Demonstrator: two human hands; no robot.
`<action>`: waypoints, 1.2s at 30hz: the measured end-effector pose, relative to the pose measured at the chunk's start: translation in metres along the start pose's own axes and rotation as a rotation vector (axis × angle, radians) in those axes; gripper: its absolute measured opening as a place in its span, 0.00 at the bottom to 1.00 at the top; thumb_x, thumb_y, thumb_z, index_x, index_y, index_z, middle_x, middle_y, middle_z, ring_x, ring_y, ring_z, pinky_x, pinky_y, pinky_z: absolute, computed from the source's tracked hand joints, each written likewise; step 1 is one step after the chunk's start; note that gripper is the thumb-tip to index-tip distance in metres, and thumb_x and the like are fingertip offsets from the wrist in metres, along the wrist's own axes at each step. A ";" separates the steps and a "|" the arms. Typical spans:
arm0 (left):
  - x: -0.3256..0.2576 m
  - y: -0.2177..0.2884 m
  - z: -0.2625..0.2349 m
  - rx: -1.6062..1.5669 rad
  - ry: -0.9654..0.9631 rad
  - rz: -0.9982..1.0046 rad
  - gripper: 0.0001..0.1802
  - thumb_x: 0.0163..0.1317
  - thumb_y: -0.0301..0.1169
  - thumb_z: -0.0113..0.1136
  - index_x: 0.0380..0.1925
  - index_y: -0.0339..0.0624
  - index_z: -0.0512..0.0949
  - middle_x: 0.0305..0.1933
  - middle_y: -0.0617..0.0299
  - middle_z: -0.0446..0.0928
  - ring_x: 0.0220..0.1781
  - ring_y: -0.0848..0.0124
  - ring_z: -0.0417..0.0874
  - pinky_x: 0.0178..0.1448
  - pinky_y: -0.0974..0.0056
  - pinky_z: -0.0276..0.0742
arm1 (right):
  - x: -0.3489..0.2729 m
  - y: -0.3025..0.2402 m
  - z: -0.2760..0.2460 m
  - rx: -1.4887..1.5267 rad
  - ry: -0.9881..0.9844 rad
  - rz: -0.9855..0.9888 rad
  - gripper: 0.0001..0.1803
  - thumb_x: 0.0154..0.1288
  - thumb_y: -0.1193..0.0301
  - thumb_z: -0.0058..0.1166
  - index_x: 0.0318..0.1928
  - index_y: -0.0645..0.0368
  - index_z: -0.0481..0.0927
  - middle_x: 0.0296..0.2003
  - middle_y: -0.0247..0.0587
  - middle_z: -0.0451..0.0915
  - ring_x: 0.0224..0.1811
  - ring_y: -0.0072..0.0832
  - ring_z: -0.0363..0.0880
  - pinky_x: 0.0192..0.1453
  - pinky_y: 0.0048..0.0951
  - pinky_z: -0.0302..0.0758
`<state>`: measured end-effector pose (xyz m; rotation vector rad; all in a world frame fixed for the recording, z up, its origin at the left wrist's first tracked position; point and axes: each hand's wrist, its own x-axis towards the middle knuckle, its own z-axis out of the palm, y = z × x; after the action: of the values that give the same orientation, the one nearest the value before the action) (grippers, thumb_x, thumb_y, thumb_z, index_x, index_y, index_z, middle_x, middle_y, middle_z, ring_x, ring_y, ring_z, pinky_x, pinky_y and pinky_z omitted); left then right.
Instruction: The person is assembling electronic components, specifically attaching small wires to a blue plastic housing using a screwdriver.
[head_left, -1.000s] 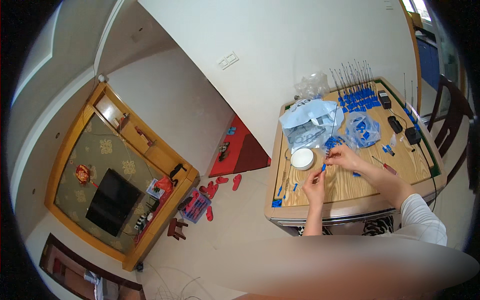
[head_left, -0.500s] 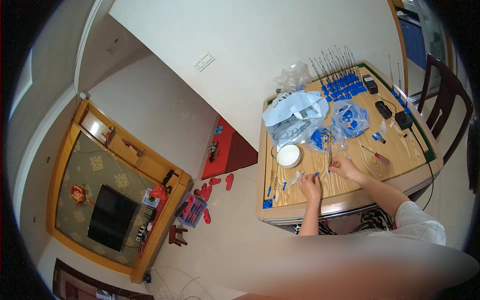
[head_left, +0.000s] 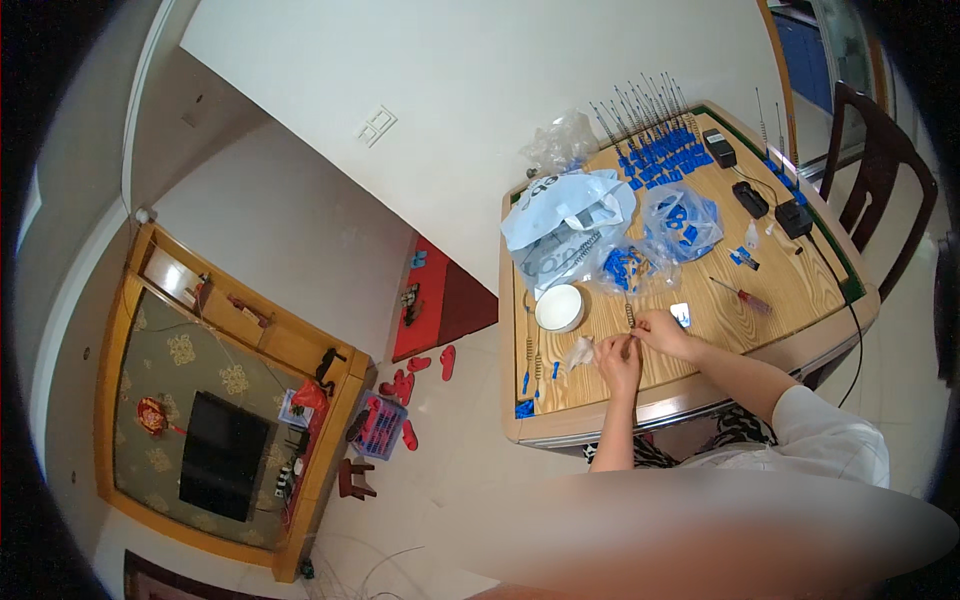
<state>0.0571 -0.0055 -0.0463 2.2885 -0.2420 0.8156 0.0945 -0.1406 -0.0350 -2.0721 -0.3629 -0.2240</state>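
1. The thin coil spring point(head_left: 630, 313) is over the near part of the table, pointing away from the person, with its near end at the right hand's fingertips.
2. Right hand point(head_left: 662, 334) has that end pinched. Left hand point(head_left: 618, 366) is curled in right against it, but can't tell if it's gripping anything, too small and hidden.
3. Around them: white bowl point(head_left: 560, 309), crumpled white tissue point(head_left: 579, 352) near the left hand, little white card point(head_left: 681, 314) just past the right, screwdriver point(head_left: 742, 296) further right.
4. Table point(head_left: 815, 285) is wood-grain with rounded corners and pretty cluttered: pale blue shopping bag point(head_left: 565, 225), clear bag point(head_left: 683, 222) of blue bits, blue blocks point(head_left: 665, 155) with springs standing up at the back, black adapter point(head_left: 794, 219) with its cord.
5. Room: dark chair point(head_left: 878, 160) on the right, pale floor point(head_left: 400, 530), red slippers point(head_left: 402, 387), small stool point(head_left: 356, 480), black TV point(head_left: 228, 455) over left.
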 end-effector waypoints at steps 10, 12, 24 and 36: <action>0.006 -0.004 0.013 -0.006 -0.012 0.020 0.07 0.51 0.32 0.63 0.30 0.43 0.81 0.36 0.62 0.76 0.46 0.60 0.71 0.55 0.55 0.61 | 0.008 -0.017 -0.016 0.101 0.073 -0.003 0.07 0.54 0.71 0.56 0.29 0.63 0.76 0.23 0.49 0.78 0.27 0.41 0.79 0.31 0.37 0.72; 0.006 -0.004 0.013 0.049 -0.046 0.014 0.07 0.51 0.32 0.63 0.30 0.43 0.81 0.38 0.61 0.76 0.47 0.59 0.71 0.54 0.54 0.61 | 0.012 -0.024 -0.033 0.052 0.124 -0.041 0.07 0.55 0.71 0.55 0.30 0.62 0.76 0.24 0.49 0.78 0.28 0.43 0.78 0.31 0.38 0.72; 0.004 -0.003 0.011 0.136 -0.104 0.001 0.14 0.50 0.33 0.64 0.38 0.44 0.79 0.41 0.58 0.73 0.48 0.57 0.70 0.54 0.52 0.61 | -0.038 0.031 -0.131 -0.633 -0.099 0.166 0.07 0.56 0.70 0.48 0.32 0.60 0.76 0.31 0.51 0.78 0.36 0.49 0.77 0.41 0.46 0.71; 0.001 0.001 0.005 0.043 0.066 -0.060 0.06 0.54 0.27 0.61 0.25 0.38 0.74 0.29 0.51 0.72 0.37 0.56 0.72 0.41 0.54 0.65 | -0.059 0.058 -0.100 -0.188 0.507 0.107 0.15 0.63 0.64 0.48 0.35 0.66 0.74 0.28 0.54 0.75 0.32 0.46 0.75 0.38 0.40 0.69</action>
<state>0.0602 -0.0097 -0.0477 2.2930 -0.1265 0.8718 0.0580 -0.2646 -0.0497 -2.1192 0.0818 -0.7224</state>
